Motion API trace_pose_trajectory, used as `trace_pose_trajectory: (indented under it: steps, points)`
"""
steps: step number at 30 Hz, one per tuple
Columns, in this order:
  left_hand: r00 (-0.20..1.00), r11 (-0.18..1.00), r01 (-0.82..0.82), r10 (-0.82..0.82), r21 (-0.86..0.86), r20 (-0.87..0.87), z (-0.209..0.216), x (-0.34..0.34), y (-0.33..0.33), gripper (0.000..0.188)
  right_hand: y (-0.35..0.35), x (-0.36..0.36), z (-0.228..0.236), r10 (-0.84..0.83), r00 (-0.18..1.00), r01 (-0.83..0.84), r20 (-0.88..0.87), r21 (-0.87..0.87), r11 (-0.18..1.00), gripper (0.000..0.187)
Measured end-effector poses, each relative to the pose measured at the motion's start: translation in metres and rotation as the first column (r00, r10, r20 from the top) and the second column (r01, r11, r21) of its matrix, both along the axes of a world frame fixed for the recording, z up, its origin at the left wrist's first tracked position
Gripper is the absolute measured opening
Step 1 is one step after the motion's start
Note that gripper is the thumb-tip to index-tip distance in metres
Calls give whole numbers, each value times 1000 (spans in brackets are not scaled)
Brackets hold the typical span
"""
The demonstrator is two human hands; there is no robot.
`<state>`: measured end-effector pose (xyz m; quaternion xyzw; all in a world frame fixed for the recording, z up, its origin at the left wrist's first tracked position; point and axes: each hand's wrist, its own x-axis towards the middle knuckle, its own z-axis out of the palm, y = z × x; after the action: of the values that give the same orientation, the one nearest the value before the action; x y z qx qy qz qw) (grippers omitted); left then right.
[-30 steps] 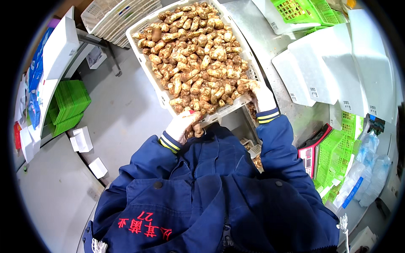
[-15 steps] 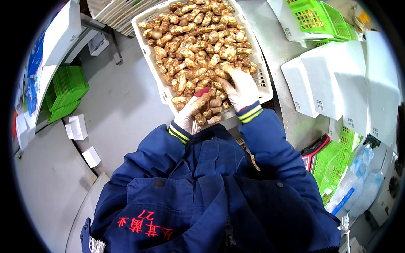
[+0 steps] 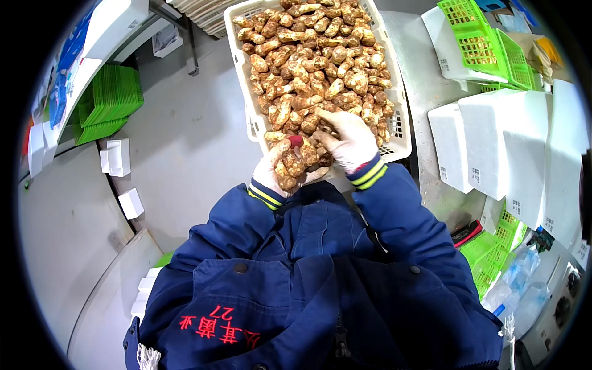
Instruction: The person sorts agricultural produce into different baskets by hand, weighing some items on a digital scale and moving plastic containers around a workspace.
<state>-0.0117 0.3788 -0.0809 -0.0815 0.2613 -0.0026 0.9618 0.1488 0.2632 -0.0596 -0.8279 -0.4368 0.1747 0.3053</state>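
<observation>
Left hand [image 3: 268, 174] cups knobbly brown mushrooms [image 3: 293, 163], likely against spills, at six o'clock of oblong white plastic crate [image 3: 404, 143]; right hand [image 3: 354, 140] curled, pinch unclear

Left hand [image 3: 269, 171] cups mushrooms [image 3: 293, 162], seemingly several

Bright, cool white lighting from above, soft shadow on grey floor [image 3: 206, 117] beside white plastic crate [image 3: 239, 55], mushrooms [image 3: 336, 54] acceptably sharp, pale foam boxes [image 3: 524, 139] nearly washed out, black fisheye vignette at corners, straight edges bowed toward rim.
</observation>
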Motion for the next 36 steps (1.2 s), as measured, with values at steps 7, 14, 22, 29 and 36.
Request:
trace_pose_trajectory:
  steps: [7,14,22,29,36]
  points:
    - [992,991,-119,121,57,-39,-3,-22,2,35,18,-1,-21,129,967,-157,220,113,981,33]
    - [995,993,-99,100,58,-12,-7,-23,4,33,1,15,14,-30,122,699,-992,64,713,37]
    - [999,983,-36,38,180,-3,-21,-18,5,35,44,15,-17,52,902,-115,429,123,986,35]
    - [999,953,-39,37,301,15,-6,-3,10,39,6,31,-18,-76,405,387,-911,96,917,37]
    - [997,958,2,-23,287,71,-2,-1,10,41,4,18,3,148,87,482,-985,171,859,38]
